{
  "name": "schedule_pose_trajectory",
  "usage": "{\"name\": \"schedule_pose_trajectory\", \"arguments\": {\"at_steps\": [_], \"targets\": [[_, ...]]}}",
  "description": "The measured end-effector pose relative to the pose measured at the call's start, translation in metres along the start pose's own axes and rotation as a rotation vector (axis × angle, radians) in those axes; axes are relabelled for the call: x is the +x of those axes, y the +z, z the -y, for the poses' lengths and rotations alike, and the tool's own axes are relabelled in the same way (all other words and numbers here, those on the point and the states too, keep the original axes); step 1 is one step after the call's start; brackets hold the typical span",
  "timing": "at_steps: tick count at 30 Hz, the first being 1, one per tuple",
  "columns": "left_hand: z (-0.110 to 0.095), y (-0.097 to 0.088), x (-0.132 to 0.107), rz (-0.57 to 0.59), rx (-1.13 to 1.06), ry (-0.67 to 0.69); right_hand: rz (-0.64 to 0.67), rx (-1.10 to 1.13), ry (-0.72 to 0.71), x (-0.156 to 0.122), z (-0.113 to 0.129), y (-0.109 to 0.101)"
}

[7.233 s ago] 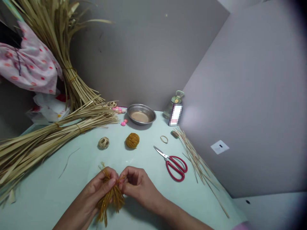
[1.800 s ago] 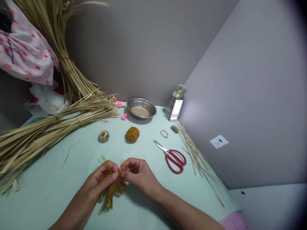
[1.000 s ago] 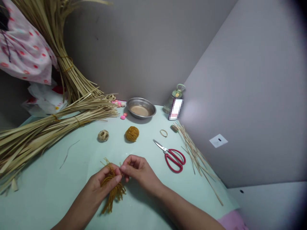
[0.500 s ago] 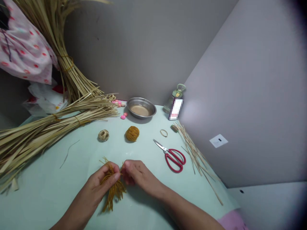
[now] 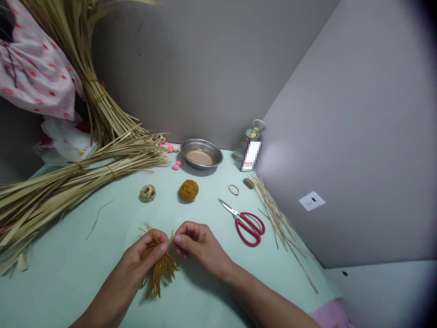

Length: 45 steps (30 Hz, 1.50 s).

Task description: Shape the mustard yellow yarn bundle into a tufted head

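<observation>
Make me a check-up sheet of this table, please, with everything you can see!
Surface: pale green tabletop, smooth.
Things in hand: mustard-yellow yarn tassel, gripped near its top.
Clutter: red-handled scissors, mustard yarn ball, small woven straw ball, round steel bowl, tied dry straw bundles, thin loose sticks.
Hands: left hand grips the tassel; right hand pinches its top.
Cables: nothing seen.
Surroundings: grey walls, pink spotted cloth.

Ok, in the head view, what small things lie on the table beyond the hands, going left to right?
woven straw ball → mustard yarn ball → red-handled scissors. The small ring overlaps the scissors in this order, so it is left out.
</observation>
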State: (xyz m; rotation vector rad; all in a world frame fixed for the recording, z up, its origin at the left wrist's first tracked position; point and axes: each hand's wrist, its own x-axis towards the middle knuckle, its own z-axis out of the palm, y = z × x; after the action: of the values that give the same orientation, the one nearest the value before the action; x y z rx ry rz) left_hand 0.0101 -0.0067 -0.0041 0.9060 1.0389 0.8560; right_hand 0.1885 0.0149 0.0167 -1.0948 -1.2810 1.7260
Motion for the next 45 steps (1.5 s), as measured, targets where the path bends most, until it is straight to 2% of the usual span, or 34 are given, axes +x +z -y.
{"name": "schedule_pose_trajectory", "arguments": {"at_steps": [8, 17, 22, 30, 40, 45], "targets": [[0.0020, -0.0006, -0.0023, 0.000, -0.008, -0.018, -0.032, 0.058, 0.037, 0.0002, 0.0020, 0.0022], [0.0052, -0.0039, 0.0016, 0.028, 0.034, 0.001, -0.050, 0.014, 0.064, -0.0007, -0.0021, 0.0027], [0.0032, -0.0014, -0.0002, 0.051, 0.007, -0.037, -0.048, 0.018, 0.081, -0.0018, -0.0023, 0.0037], [0.0008, 0.0000, -0.0028, 0.033, -0.047, -0.064, -0.031, 0.051, 0.046, -0.0017, -0.0006, 0.0034], [0.0017, 0.0017, -0.0043, -0.028, 0.048, 0.060, -0.008, 0.031, 0.022, 0.0019, -0.0074, 0.0066], [0.0010, 0.0037, -0.0041, -0.035, 0.006, 0.036, -0.021, 0.039, 0.023, 0.0007, -0.0053, 0.0091]]}}
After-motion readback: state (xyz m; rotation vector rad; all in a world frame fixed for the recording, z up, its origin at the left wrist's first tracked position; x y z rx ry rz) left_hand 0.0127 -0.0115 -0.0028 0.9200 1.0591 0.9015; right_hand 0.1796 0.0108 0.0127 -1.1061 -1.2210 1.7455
